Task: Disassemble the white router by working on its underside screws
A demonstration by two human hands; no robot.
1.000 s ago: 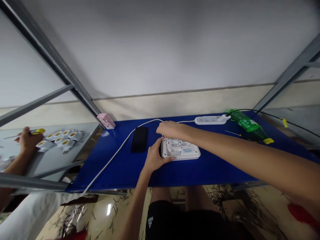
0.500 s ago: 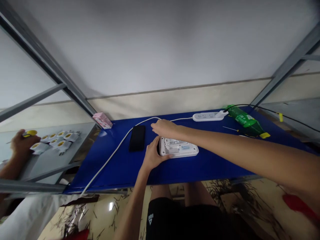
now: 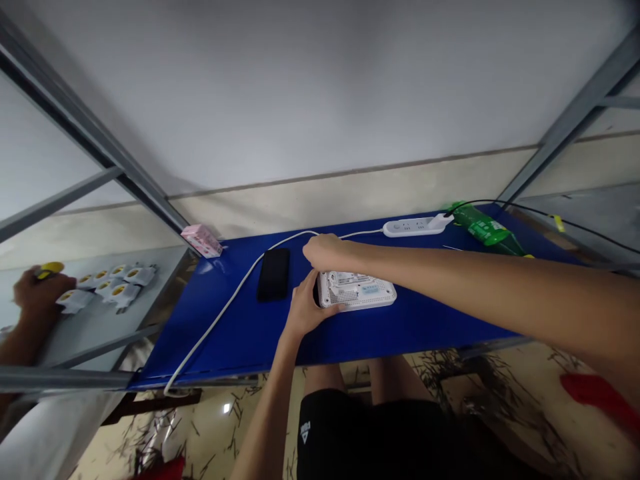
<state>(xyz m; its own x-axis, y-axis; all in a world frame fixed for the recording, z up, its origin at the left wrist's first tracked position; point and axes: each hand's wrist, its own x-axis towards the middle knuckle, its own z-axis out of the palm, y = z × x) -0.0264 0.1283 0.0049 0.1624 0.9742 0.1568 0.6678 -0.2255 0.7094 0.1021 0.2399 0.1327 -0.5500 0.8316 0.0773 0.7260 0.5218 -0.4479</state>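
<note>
A white plastic device (image 3: 357, 299) with rows of small vent holes and a pale label lies flat on the blue table. My left hand (image 3: 306, 303) grips its left end, thumb along the near edge and fingers on the far side. Over the far left corner, my right hand (image 3: 323, 252) is closed with its knuckles up; whatever its fingers hold is hidden. My right forearm covers part of the device's far edge. Just left of my hands lies a black phone (image 3: 273, 274).
A white power strip (image 3: 413, 227) and green bottle (image 3: 483, 225) lie at the back right; a thin rod (image 3: 453, 249) is partly hidden by my arm. A white cable (image 3: 220, 317) crosses left. A pink box (image 3: 201, 241) and a co-worker's hand (image 3: 40, 293) near white plugs (image 3: 123, 293) are farther left.
The view has shifted slightly. My right hand has turned a little over the device's corner, fingers more curled. My left hand keeps its grip.
</note>
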